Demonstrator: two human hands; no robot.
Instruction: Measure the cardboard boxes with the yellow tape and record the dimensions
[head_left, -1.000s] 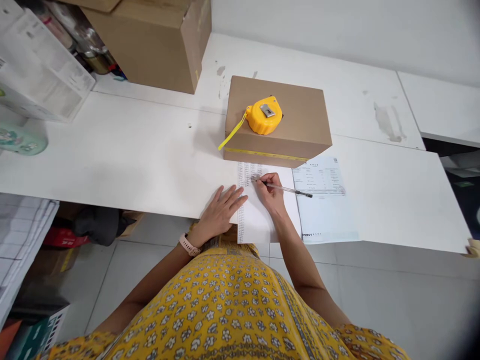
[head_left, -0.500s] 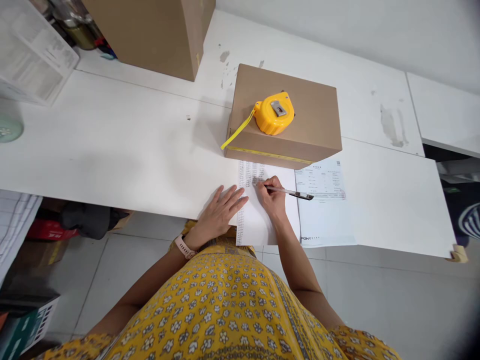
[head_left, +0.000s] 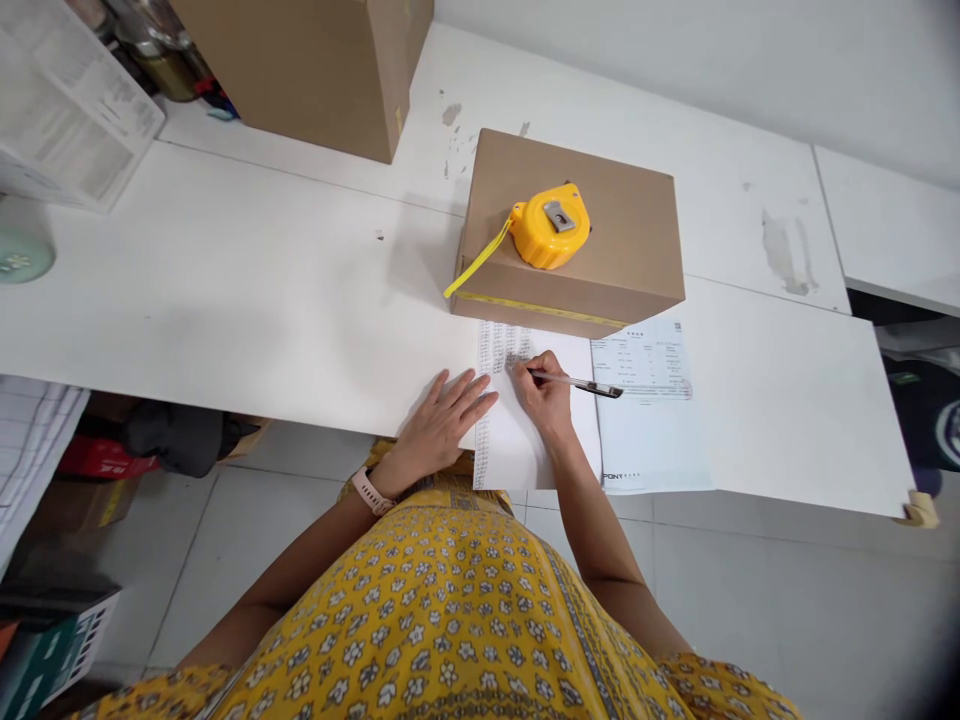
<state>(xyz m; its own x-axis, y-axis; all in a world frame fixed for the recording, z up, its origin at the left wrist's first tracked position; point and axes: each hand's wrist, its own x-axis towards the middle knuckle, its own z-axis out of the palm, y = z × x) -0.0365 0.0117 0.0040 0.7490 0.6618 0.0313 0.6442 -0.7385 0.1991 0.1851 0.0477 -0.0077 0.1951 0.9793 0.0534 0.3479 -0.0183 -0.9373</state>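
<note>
My right hand is closed around a pen, its tip down on the left page of an open notebook. Columns of small handwriting run along that page's left and upper parts. My left hand lies flat with fingers spread, fingertips at the page's left edge. On the right side of the notebook is a printed light-blue sheet. Just beyond the pages stands a closed cardboard box, covering their top edge. A yellow tape measure with a yellow strap rests on the box.
A larger cardboard box stands at the back left of the white table. Farther left are a white plastic container and a green round object. Boxes and a black item sit below the table's front edge.
The pen's rear end has tilted slightly, with my right hand almost in the same place. My left hand stays flat. The camera view has shifted a little.
</note>
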